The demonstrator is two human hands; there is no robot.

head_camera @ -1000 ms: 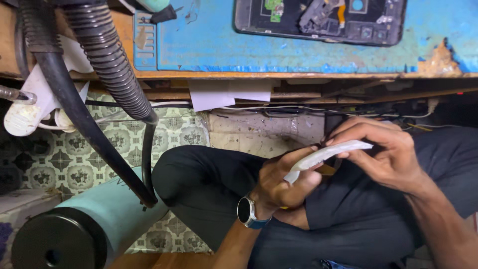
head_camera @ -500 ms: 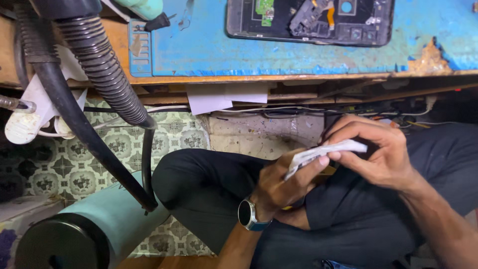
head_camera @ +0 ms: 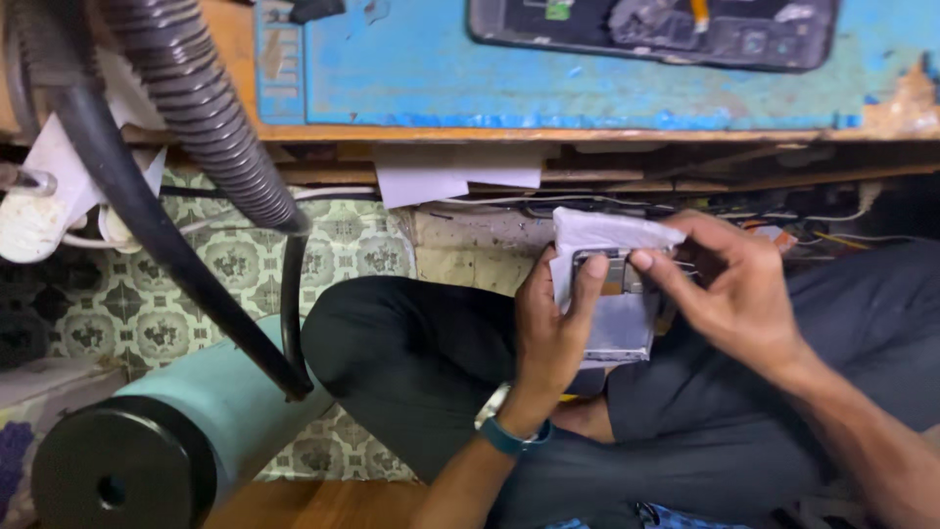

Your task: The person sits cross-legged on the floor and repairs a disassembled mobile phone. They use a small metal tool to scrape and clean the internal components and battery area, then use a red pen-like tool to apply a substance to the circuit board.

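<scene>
Working from the biggest things down, we see the blue bench [head_camera: 441, 83] across the top, with an opened phone [head_camera: 651, 29] lying on it, well apart from our hands, and a ribbed black hose [head_camera: 201, 113] hanging off its left end towards a pale green cylinder [head_camera: 186, 421] on the patterned tile floor [head_camera: 117, 304]. We sit with our dark-trousered legs [head_camera: 411, 372] folded below the bench edge, and the work is in our lap: a flat phone panel [head_camera: 615, 313], part wrapped in white film [head_camera: 607, 233], held up between both hands. Our left hand [head_camera: 548, 333], a watch [head_camera: 504, 426] on its wrist, is clamped on the panel's left edge with the thumb over its face; our right hand [head_camera: 734, 294] meets it from the other side, fingertips pinched at the panel's top by the film. The two hands are close together, both on the panel. We judge the step in hand to be freeing the film from the panel; the next move calls for a firm left grip and a slow, even pull by the right fingers, so that the thin panel does not bend
</scene>
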